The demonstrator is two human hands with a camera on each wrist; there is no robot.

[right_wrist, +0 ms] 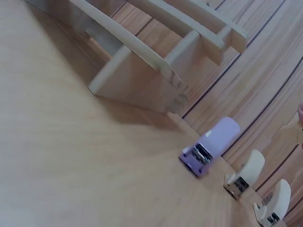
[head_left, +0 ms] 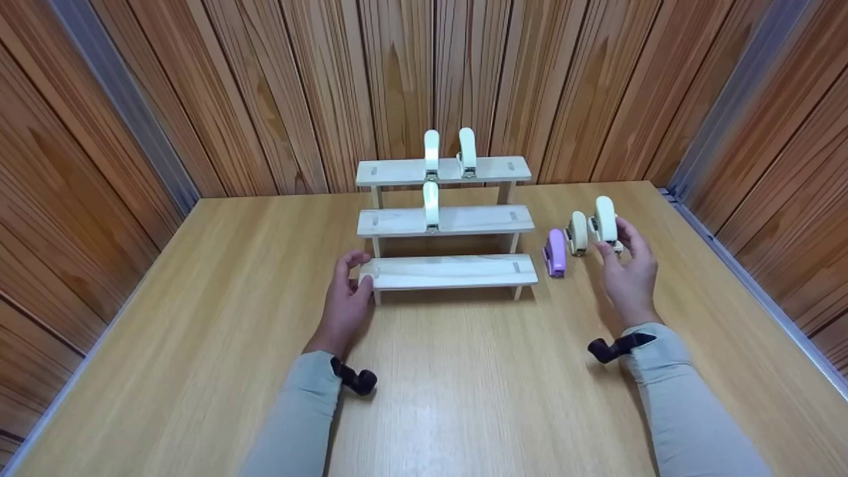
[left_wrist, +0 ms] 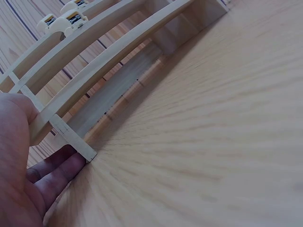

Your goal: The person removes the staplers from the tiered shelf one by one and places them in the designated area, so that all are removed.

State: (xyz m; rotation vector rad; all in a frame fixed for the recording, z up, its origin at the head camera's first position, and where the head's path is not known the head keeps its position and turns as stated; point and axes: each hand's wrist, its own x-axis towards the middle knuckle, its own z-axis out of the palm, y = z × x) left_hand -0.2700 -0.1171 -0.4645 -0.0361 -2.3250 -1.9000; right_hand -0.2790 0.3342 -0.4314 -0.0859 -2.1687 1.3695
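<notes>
A three-tier wooden display shelf (head_left: 450, 271) stands on the table. My left hand (head_left: 346, 301) grips the left end of its bottom tier; in the left wrist view the fingers (left_wrist: 61, 177) lie against the end support. To the right of the shelf, my right hand (head_left: 631, 273) holds a pale mini stapler (head_left: 603, 218) upright between thumb and fingers. Nearest the shelf stands a purple stapler (head_left: 555, 253), with a cream stapler (head_left: 578, 232) beside it. Another pale stapler (right_wrist: 277, 204) stands past the cream one, mostly hidden behind my right hand in the head view.
Two pale staplers, one left (head_left: 432, 152) and one right (head_left: 468, 151), stand on the top tier. Another pale stapler (head_left: 431, 207) is on the middle tier. Wood-panelled walls (head_left: 397, 79) enclose the back and sides of the table (head_left: 464, 384).
</notes>
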